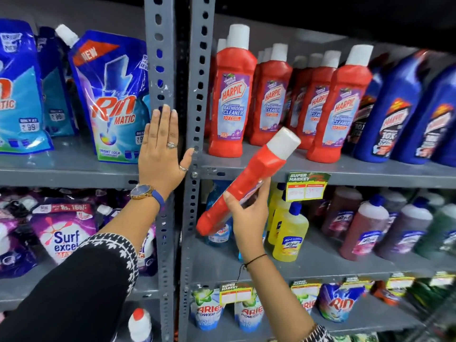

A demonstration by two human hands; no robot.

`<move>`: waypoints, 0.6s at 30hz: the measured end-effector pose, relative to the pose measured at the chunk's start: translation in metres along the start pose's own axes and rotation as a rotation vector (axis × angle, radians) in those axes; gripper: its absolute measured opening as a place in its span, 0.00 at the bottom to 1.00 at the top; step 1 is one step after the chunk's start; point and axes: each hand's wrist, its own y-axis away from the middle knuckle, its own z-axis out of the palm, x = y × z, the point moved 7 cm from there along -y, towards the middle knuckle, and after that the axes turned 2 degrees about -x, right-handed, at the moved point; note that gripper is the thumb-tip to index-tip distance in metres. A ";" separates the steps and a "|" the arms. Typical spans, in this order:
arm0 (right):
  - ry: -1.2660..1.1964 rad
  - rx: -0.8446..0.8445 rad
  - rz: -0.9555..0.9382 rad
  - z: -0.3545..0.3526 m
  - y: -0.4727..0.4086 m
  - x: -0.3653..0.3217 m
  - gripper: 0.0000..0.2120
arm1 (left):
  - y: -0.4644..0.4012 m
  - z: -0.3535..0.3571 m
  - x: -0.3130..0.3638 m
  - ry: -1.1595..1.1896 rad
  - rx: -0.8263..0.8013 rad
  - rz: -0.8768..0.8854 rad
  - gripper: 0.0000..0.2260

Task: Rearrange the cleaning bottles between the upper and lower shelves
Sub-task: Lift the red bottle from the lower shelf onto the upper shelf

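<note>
A red Harpic bottle (249, 181) sits tilted in my right hand (249, 218), cap up and right, in front of the upper shelf's edge (345, 172), while my left hand (161, 150) rests flat and empty against the grey upright (161, 70). I judge the job barely begun: five "HARPIC BATHROOM CLEANER" bottles (283, 95) front the upper shelf, yellow Lizol (290, 233) stays below.

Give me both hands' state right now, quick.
Left hand: open, flat, holding nothing.
Right hand: closed around a tilted red Harpic bottle.
</note>
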 end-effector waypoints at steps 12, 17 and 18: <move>-0.092 0.323 -0.157 -0.017 -0.109 -0.099 0.46 | -0.001 0.002 -0.001 0.002 0.013 0.004 0.34; 0.273 0.373 -0.235 -0.014 -0.141 -0.107 0.49 | 0.000 0.002 0.000 0.013 0.017 0.013 0.33; 0.334 0.372 -0.226 -0.013 -0.147 -0.104 0.49 | 0.000 0.003 -0.001 0.013 0.017 0.013 0.33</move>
